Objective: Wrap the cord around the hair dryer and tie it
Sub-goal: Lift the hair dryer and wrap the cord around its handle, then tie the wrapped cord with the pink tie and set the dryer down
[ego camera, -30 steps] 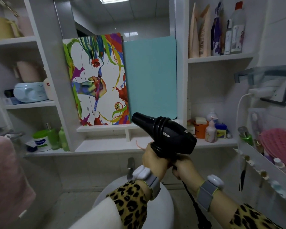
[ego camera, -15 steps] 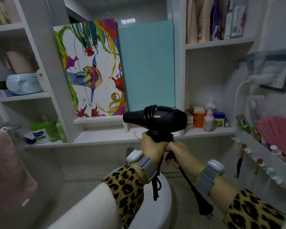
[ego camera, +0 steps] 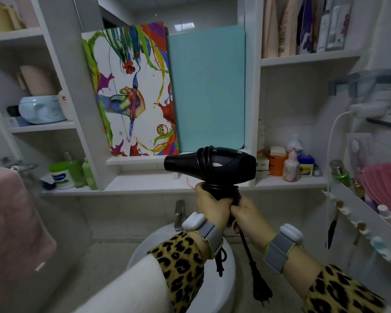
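The hair dryer [ego camera: 215,167] is held level above the sink [ego camera: 185,267], nozzle pointing left, in front of the lower shelf [ego camera: 145,184]. A second ago it sat tilted, nozzle raised toward the upper left; it is now brought to horizontal and lifted slightly toward the camera.

The cord [ego camera: 204,164] shows several turns around the barrel just behind the nozzle and further turns around the top of the handle. The loose tail now runs down from between the two hands and ends in the plug [ego camera: 261,290], which hangs free over the sink edge. A second short loop of cord hangs below the left wrist.

The left hand [ego camera: 212,208] is clenched around the handle, fingers closed on it below the coils. The right hand [ego camera: 250,214] is pressed against the left one, its fingers closed on the cord where it leaves the handle. Compared with half a second ago, the right hand has drawn in against the handle and the tail hangs shorter.

Assessment: wrapping appears largely complete. The remaining free length looks short enough for a tuck or knot at the handle; the tie itself is not yet made. The hanging plug could loosen the last turn if tension is released.
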Available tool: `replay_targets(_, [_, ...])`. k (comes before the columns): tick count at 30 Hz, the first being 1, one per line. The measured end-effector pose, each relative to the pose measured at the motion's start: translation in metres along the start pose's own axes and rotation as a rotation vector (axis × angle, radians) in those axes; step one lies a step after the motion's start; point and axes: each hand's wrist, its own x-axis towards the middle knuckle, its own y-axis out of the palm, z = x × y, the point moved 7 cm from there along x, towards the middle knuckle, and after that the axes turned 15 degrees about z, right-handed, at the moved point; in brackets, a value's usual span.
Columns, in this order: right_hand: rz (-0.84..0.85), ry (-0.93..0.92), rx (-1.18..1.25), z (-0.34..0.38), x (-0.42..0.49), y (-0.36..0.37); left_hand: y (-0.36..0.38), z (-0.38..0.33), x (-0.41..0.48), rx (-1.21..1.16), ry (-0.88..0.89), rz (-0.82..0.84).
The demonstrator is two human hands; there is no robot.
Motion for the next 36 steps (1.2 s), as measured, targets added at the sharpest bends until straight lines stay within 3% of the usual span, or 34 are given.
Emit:
replay_targets(6, [0.031,-0.036,0.051,-0.008,-0.005,-0.007,0.011,0.005,-0.002,0.056,0.049,0.028])
replay_targets(14, [0.081,-0.048,0.077,-0.022,-0.005,-0.014,0.026,0.009,-0.005,-0.049,0.021,0.014])
replay_targets(20, [0.238,-0.089,0.032,-0.024,0.007,-0.007,0.010,0.008,-0.003,0.040,0.051,-0.146])
replay_targets(30, [0.348,-0.143,-0.109,-0.012,0.061,0.025,-0.063,0.036,0.055,-0.096,-0.048,-0.336])
replay_targets(33, [0.289,-0.143,-0.102,-0.017,0.083,0.024,-0.085,0.043,0.074,-0.126,-0.065,-0.361])
replay_targets(36, [0.088,-0.079,-0.277,-0.027,0.111,0.009,-0.106,0.058,0.090,-0.178,-0.099,-0.403])
